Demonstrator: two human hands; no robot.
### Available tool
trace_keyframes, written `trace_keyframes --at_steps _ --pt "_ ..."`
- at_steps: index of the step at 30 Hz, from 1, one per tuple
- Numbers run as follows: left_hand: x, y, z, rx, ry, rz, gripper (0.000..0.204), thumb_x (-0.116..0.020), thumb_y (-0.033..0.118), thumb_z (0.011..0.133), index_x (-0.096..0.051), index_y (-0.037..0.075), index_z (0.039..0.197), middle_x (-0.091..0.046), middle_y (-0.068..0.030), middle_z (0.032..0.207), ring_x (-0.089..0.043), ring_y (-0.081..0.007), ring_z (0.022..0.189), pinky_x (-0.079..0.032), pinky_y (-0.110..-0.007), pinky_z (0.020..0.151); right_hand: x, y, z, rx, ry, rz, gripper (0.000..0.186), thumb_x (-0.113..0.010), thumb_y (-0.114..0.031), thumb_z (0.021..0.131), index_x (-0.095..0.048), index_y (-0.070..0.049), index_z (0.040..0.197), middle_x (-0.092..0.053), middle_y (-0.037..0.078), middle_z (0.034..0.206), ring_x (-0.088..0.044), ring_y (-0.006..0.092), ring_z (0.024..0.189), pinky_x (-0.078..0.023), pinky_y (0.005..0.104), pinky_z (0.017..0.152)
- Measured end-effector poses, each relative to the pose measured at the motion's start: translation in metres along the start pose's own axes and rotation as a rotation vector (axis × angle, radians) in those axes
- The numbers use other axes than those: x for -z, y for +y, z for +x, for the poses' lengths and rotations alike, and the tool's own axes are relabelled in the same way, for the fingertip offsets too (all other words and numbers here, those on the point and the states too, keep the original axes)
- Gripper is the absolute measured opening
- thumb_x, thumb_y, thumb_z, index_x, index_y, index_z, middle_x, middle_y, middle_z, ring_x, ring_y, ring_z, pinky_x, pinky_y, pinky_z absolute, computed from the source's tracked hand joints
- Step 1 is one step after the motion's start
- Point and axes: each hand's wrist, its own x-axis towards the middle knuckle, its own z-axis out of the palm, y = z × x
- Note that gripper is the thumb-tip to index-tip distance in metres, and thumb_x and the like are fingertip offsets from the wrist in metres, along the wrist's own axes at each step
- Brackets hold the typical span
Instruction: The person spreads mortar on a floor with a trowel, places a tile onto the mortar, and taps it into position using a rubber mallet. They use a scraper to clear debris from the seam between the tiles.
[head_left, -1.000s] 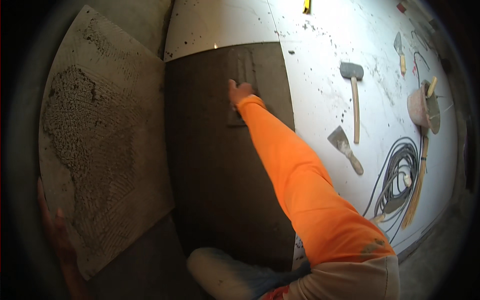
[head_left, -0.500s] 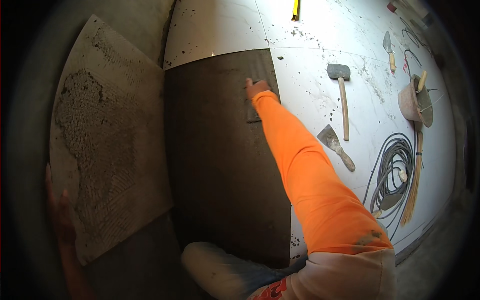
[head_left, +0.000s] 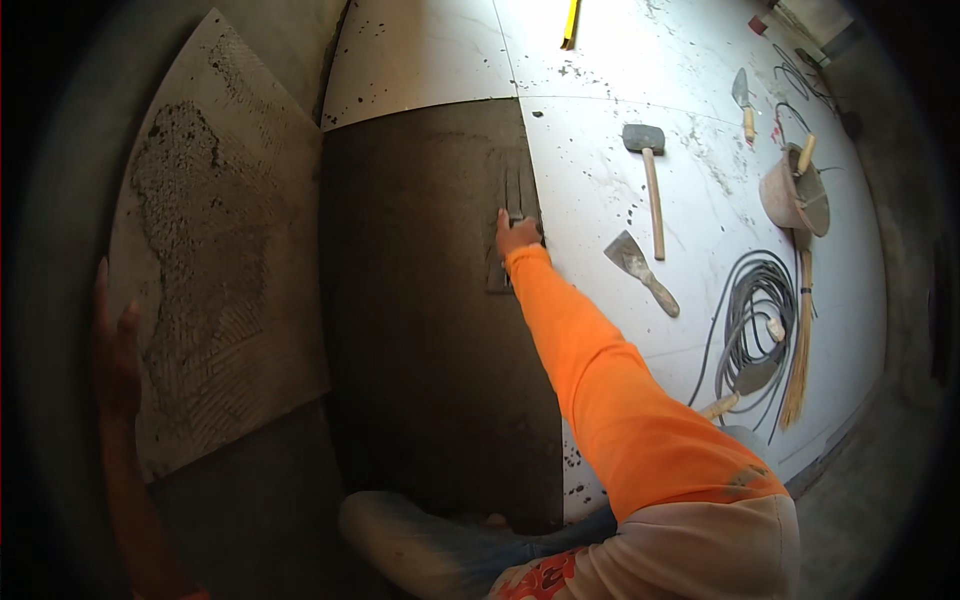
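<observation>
My right hand [head_left: 518, 233], in an orange sleeve, grips a long flat steel trowel [head_left: 505, 170] lying on the dark mortar bed [head_left: 420, 300], near that bed's right edge. At the far left my left hand [head_left: 118, 360] holds the outer edge of a large tile [head_left: 230, 280], raised on its side, with ridged, patchy mortar on the face toward me. Its fingertips are partly behind the tile. My bent leg [head_left: 420, 540] is at the bottom of the view.
White marbled floor tiles [head_left: 420, 50] border the bed. On them are a rubber mallet [head_left: 643, 139], scraper [head_left: 640, 270], small trowel [head_left: 741, 95], bucket [head_left: 785, 200], coiled cable [head_left: 750, 290], straw broom [head_left: 798, 370] and yellow tool [head_left: 570, 22]. A concrete wall [head_left: 275, 40] stands at the left.
My right hand with the trowel has moved rightward toward the bed's edge, then back toward me. My left hand still holds the tile, which appears higher in the view.
</observation>
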Motion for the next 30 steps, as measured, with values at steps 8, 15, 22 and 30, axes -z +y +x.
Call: trace_keyframes --at_steps 8,15,22,30 --pt "-0.013 -0.002 0.013 0.073 0.109 0.134 0.074 -0.040 0.047 0.096 -0.024 -0.005 0.146 -0.029 -0.0249 0.151 -0.028 -0.0351 0.141 -0.022 -0.042 0.116 0.058 0.166 -0.248 0.035 0.024 -0.050 0.063 -0.057 -0.053 0.088 -0.051 0.005 0.111 -0.062 0.033 0.097 -0.059 0.0510 0.095 -0.047 0.0521 0.081" --pt "-0.010 0.029 0.016 0.157 0.058 -0.019 0.077 -0.043 0.046 0.093 -0.024 -0.006 0.146 -0.036 -0.0275 0.146 -0.035 -0.0381 0.137 -0.026 -0.041 0.114 0.100 0.221 -0.413 0.095 -0.136 0.023 0.055 -0.058 -0.054 0.088 -0.061 0.001 0.098 -0.065 0.028 0.088 -0.063 0.0456 0.088 -0.050 0.0480 0.077" --pt "-0.010 -0.004 0.039 0.142 0.103 -0.118 0.064 -0.041 0.033 0.092 -0.034 -0.006 0.141 -0.048 -0.0318 0.133 -0.048 -0.0403 0.125 -0.034 -0.042 0.108 0.243 -0.003 -0.204 0.607 -0.040 -0.326 0.067 -0.050 -0.060 0.089 -0.061 0.006 0.098 -0.063 0.033 0.095 -0.063 0.0461 0.091 -0.051 0.0494 0.078" --pt "0.005 0.093 0.013 -0.023 0.030 -0.213 0.040 -0.048 0.019 0.092 -0.053 -0.002 0.125 -0.063 -0.0272 0.111 -0.062 -0.0404 0.104 -0.048 -0.047 0.088 0.450 0.199 -0.110 0.477 0.192 -0.481 0.060 -0.053 -0.050 0.092 -0.060 0.006 0.110 -0.064 0.031 0.096 -0.061 0.0475 0.092 -0.049 0.0497 0.079"
